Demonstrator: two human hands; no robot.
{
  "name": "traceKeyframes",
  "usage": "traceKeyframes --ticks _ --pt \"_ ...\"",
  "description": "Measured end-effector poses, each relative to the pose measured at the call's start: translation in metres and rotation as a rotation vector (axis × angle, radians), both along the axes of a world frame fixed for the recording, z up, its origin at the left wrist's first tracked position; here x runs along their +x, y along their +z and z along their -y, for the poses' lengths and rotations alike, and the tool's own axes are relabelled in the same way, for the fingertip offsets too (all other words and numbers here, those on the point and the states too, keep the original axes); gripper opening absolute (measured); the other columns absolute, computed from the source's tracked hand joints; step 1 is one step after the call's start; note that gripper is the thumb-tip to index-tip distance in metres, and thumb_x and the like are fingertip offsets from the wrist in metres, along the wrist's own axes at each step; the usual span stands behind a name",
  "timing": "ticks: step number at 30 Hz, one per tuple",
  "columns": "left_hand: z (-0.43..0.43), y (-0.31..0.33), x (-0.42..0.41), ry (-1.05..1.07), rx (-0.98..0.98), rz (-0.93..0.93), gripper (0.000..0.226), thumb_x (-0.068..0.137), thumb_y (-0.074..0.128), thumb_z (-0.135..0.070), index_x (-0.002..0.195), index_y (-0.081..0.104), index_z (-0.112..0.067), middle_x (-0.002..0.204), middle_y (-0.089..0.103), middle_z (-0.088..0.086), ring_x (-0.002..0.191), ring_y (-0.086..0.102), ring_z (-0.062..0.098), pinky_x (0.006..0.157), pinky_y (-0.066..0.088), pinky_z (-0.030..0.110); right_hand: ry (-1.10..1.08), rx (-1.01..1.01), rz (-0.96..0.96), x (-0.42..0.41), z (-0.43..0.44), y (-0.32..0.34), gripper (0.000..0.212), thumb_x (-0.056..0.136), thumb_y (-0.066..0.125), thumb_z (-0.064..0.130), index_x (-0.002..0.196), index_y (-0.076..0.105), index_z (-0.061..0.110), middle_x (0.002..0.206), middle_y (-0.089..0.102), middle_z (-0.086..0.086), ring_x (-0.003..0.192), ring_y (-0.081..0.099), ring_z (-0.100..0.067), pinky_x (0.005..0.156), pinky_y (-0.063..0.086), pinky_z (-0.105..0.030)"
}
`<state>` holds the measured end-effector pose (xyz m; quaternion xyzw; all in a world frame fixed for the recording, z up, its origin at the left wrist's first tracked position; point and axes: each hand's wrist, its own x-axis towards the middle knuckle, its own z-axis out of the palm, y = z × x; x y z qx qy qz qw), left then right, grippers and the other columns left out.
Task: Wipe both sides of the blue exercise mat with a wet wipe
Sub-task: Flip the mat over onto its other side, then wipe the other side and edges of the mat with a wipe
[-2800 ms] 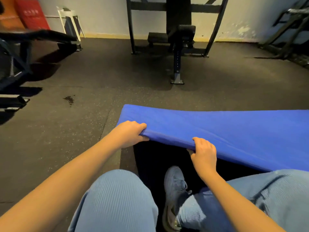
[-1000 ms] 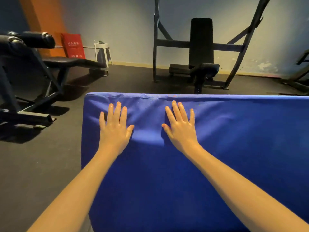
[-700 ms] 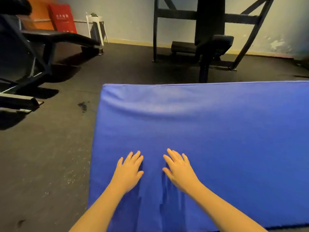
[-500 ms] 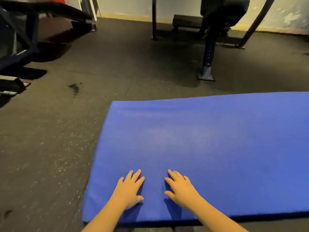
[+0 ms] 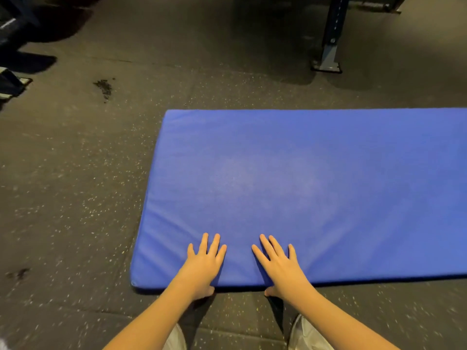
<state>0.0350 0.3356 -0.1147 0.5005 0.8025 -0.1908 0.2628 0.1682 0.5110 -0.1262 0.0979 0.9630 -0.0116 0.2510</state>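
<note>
at ten o'clock, a dark stain (image 5: 103,88) on the floor (image 5: 63,198). at six o'clock the left hand (image 5: 202,267) lies flat, fingers straight and spread, on the near edge of the blue exercise mat (image 5: 303,185), which lies flat toward three o'clock. the right hand (image 5: 280,267) rests likewise beside it.

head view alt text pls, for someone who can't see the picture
A blue exercise mat lies flat on a dark speckled gym floor. A person's left hand and right hand rest side by side at its near edge, fingers straight and spread. A metal equipment post stands beyond the mat, and no wipe is in view.
</note>
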Motion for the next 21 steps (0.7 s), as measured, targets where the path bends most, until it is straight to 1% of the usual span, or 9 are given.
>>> traceKeyframes --ticks 3,7,10,12,14,16,18,20,21 --pt "0.002 0.007 -0.006 -0.070 -0.019 0.017 0.089 0.092 0.055 -0.035 0.154 -0.002 -0.006 0.161 -0.008 0.018 0.146 -0.002 0.046 0.111 0.023 0.058 -0.045 0.018 -0.027 0.008 -0.003 -0.010 0.123 0.017 0.092 0.050 0.131 0.057 0.019 0.136 0.052 -0.018 0.117 0.056 -0.039 0.072 0.049 -0.062" --pt "0.015 0.019 -0.021 -0.122 0.053 -0.032 0.071 0.093 0.047 -0.036 0.150 0.019 -0.004 0.157 0.018 0.016 0.139 0.026 0.040 0.104 0.035 0.046 -0.014 -0.030 -0.119 0.006 -0.001 -0.008 0.100 0.030 0.091 0.037 0.119 0.053 0.012 0.110 0.066 -0.018 0.092 0.066 -0.038 0.060 0.055 -0.042" --pt "0.038 0.024 -0.032 -0.180 0.243 -0.021 0.067 0.070 0.060 -0.043 0.126 0.058 -0.006 0.124 0.063 0.014 0.104 0.065 0.035 0.073 0.057 0.032 0.097 -0.040 -0.138 0.000 0.009 0.011 0.086 0.038 0.086 0.040 0.110 0.050 0.009 0.084 0.066 -0.011 0.061 0.061 -0.026 0.037 0.031 -0.023" --pt "0.061 0.022 -0.029 -0.187 0.321 -0.030 0.066 0.059 0.051 -0.049 0.113 0.056 -0.012 0.101 0.073 0.006 0.082 0.072 0.027 0.055 0.056 0.025 0.240 -0.015 -0.161 -0.004 0.019 0.021 0.070 0.041 0.083 0.042 0.100 0.062 0.011 0.068 0.059 -0.005 0.046 0.049 -0.021 0.038 0.006 -0.021" --pt "0.082 0.016 -0.027 -0.184 0.326 -0.073 0.072 0.053 0.057 -0.053 0.113 0.049 -0.015 0.101 0.074 0.002 0.083 0.072 0.023 0.057 0.056 0.023 0.364 0.027 -0.137 -0.006 0.031 0.025 0.054 0.046 0.080 0.043 0.090 0.069 0.014 0.058 0.051 -0.002 0.039 0.035 -0.019 0.047 -0.008 -0.026" --pt "0.096 0.012 -0.027 -0.127 0.237 -0.048 0.085 0.040 0.076 -0.056 0.115 0.060 -0.019 0.105 0.073 0.000 0.088 0.072 0.021 0.059 0.058 0.027 0.382 0.022 -0.071 -0.013 0.045 0.022 0.049 0.048 0.080 0.043 0.086 0.071 0.014 0.053 0.046 -0.002 0.041 0.021 -0.020 0.050 -0.010 -0.029" --pt "0.104 0.012 -0.028 -0.051 0.222 -0.068 0.089 0.037 0.086 -0.057 0.117 0.070 -0.021 0.120 0.069 -0.001 0.103 0.069 0.021 0.070 0.058 0.035 0.396 0.025 0.004 -0.022 0.060 0.026 0.054 0.055 0.079 0.048 0.095 0.070 0.013 0.060 0.051 -0.004 0.042 0.030 -0.021 0.048 -0.008 -0.030" --pt "0.108 0.014 -0.027 0.082 0.199 -0.027 0.077 0.076 0.073 -0.051 0.143 0.047 -0.022 0.153 0.038 -0.002 0.137 0.042 0.021 0.101 0.044 0.043 0.328 -0.034 0.012 -0.026 0.072 0.027 0.057 0.081 0.064 0.050 0.118 0.056 0.009 0.089 0.058 -0.014 0.068 0.053 -0.029 0.044 0.007 -0.029" --pt "0.110 0.014 -0.024 0.109 0.146 -0.032 0.066 0.092 0.058 -0.043 0.149 0.034 -0.022 0.160 0.021 -0.004 0.145 0.026 0.021 0.109 0.032 0.043 0.239 -0.054 -0.001 -0.028 0.075 0.024 0.052 0.090 0.054 0.048 0.124 0.049 0.010 0.103 0.055 -0.015 0.085 0.055 -0.032 0.047 0.021 -0.030"
